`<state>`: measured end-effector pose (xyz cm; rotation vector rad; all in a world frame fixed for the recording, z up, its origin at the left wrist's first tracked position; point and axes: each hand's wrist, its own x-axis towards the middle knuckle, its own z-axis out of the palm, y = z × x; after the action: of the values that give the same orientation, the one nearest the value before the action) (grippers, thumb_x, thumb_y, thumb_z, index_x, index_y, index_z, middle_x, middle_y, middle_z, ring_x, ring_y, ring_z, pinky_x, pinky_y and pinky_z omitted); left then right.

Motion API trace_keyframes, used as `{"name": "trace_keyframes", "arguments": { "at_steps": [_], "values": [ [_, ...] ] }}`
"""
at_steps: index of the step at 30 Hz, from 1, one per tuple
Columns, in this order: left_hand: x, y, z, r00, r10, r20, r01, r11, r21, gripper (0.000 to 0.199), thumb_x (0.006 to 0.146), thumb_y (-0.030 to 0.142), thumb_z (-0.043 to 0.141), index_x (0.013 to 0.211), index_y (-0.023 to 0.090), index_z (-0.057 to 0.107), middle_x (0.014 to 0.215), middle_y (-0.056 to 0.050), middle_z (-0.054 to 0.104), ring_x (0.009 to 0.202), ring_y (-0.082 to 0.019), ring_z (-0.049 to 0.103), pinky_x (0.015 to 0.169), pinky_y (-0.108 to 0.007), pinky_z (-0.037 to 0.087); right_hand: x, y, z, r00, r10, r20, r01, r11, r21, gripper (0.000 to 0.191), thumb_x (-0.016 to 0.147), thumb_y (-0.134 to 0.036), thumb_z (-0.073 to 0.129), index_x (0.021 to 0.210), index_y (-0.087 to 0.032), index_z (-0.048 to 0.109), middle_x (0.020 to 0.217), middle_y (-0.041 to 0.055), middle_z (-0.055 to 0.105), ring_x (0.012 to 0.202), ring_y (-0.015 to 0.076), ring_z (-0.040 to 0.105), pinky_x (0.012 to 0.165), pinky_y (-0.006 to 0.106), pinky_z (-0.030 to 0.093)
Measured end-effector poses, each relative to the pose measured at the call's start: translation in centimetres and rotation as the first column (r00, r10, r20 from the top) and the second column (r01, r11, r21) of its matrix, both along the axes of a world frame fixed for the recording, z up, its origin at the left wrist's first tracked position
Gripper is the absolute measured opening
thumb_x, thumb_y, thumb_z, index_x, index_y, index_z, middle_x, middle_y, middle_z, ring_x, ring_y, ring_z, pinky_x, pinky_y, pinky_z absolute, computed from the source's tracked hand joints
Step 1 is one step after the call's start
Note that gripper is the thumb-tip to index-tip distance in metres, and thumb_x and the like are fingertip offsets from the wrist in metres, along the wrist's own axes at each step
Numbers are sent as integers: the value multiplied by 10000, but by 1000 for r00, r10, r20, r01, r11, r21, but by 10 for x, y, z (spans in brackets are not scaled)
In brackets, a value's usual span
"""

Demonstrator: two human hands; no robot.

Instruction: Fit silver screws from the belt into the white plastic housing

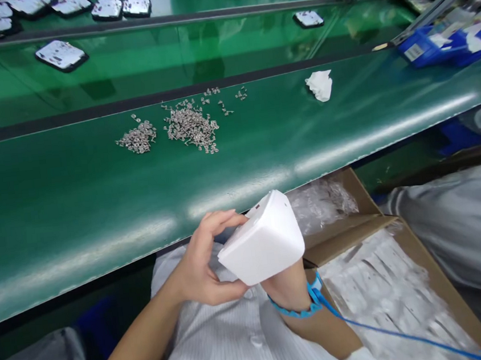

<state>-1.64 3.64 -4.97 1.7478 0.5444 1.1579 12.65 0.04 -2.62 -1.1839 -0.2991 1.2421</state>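
Basically, white case (264, 243) is up in the air, over the person's lap & just off the near edge of the green desk (96, 195). L grip (212, 260) is closed on it from the L side: fingers along the upper edge, thumb along the lower one, a gap b/w palm & case. R grip (284, 287) is behind/under the case w/ its fingers hidden, so can't tell how wide it is or what it's got. Blue wrist strap (299, 309) is on the R wrist, w/ a blue cord (380, 330) running off to lower R.

On the desk: 2 heaps of small metal screws, smaller heap (138, 137) on L, bigger heap (192, 125) next to it, a few strays near the back. Crumpled tissue (320, 85) sits well to R of both; blue bins (428, 48) at far R end w/ paper bits etc.

Behind the desk, a green strip (167, 53) carries 2 flat black-and-white parts, one L (62, 54), one R (308, 19), well apart. More of the same beyond it, mostly top L.

Down R, beside the lap: open cardboard box (439, 273) w/ white pcs in clear plastic.
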Motion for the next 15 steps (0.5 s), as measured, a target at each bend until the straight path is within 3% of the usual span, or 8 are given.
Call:
{"name": "trace_keyframes", "arguments": {
  "at_steps": [4,8,15],
  "values": [
    [-1,-8,-3,998,47,42,-43,994,-96,1024,645,196,828,1527,207,309,1311,-126,611,1151,-274,629,1017,-422,462,2,2,-3,981,18,195,-14,1000,-19,407,638,-380,823,902,-209,565,844,-14,628,700,123,562,638,256,479],
    [-5,-8,-4,1000,-5,5,6,998,-64,1041,658,171,801,1552,186,268,1359,-165,590,1211,-317,606,1061,-483,431,5,6,2,901,-21,434,11,1000,25,331,659,-297,778,889,-193,564,789,-27,603,677,114,543,609,235,438],
    [-2,-7,-9,994,-31,101,24,997,74,1075,595,195,812,1542,165,305,1295,-194,629,1192,-364,588,994,-528,431,1,7,18,870,-122,478,73,990,120,216,703,-273,729,722,-219,521,705,-26,543,659,125,500,629,261,441]
  ]
}}
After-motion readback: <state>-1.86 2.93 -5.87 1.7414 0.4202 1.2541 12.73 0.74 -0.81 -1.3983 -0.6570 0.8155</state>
